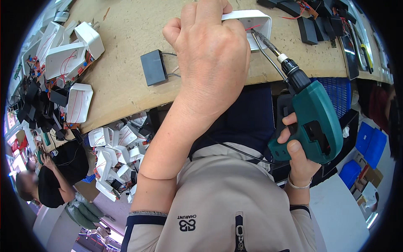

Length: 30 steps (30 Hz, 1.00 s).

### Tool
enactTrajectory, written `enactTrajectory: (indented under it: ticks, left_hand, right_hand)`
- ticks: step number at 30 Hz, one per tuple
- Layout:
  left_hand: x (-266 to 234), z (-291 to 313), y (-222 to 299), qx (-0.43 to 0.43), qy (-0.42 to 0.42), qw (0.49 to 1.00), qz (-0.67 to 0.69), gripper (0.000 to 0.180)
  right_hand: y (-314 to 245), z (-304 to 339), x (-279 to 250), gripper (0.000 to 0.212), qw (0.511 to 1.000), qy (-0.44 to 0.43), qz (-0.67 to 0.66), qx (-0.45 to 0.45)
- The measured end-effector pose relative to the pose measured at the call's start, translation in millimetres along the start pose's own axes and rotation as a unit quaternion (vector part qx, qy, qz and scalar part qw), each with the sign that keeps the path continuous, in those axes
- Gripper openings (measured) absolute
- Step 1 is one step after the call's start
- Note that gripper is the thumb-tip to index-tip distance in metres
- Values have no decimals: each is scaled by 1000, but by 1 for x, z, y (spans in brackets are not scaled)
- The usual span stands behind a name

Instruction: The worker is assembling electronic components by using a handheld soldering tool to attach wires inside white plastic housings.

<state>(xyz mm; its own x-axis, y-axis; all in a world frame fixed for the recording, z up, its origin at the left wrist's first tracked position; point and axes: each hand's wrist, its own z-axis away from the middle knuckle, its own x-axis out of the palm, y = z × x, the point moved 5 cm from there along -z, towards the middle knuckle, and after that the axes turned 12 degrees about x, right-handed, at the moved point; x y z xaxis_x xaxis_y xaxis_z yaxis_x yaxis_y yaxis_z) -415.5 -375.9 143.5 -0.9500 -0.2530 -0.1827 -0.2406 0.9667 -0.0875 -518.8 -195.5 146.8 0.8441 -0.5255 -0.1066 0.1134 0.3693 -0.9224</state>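
Observation:
My left hand (212, 54) is closed on a white plastic housing (264, 23) at the table's far side. Its fingertips are mostly hidden behind the hand. A thin red wire (253, 27) shows inside the housing. My right hand (296, 147) grips a green pistol-shaped soldering gun (321, 113), its fingers wrapped round the handle. The gun's dark tip and the thin metal tube beside it reach into the housing, close to the red wire. Left of my left wrist, a black rectangular box (154, 68) lies on the table, with black leads running under the wrist.
White housings (65, 61) with red wires and black boxes (35, 101) crowd the wooden table's (121, 33) left side. More housings (117, 155) are heaped below its edge. Black parts (308, 31) lie at the far right. A co-worker (54, 176) sits at lower left.

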Motion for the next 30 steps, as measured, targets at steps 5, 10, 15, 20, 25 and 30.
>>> enactTrajectory:
  ticks: [5,10,15,20,25,30]
  left_hand:
    - [0,0,0,-4,-4,1000,-4,9]
    - [0,-2,1,2,-11,1000,-17,9]
    - [0,-1,1,-1,-7,1000,-23,8]
    - [-1,-1,1,3,-8,1000,-27,8]
    - [-2,-3,2,-3,-36,998,-42,8]
    - [-2,-1,2,-23,-47,998,-34,8]
  right_hand:
    - [0,0,-1,60,1000,1,1,-2]
    - [1,4,-4,58,999,7,26,16]
    - [-7,4,1,56,999,23,24,-1]
    - [-3,5,-2,57,998,23,50,6]
    - [-5,5,1,60,1000,17,19,-1]
    - [-4,6,1,63,1000,24,15,5]
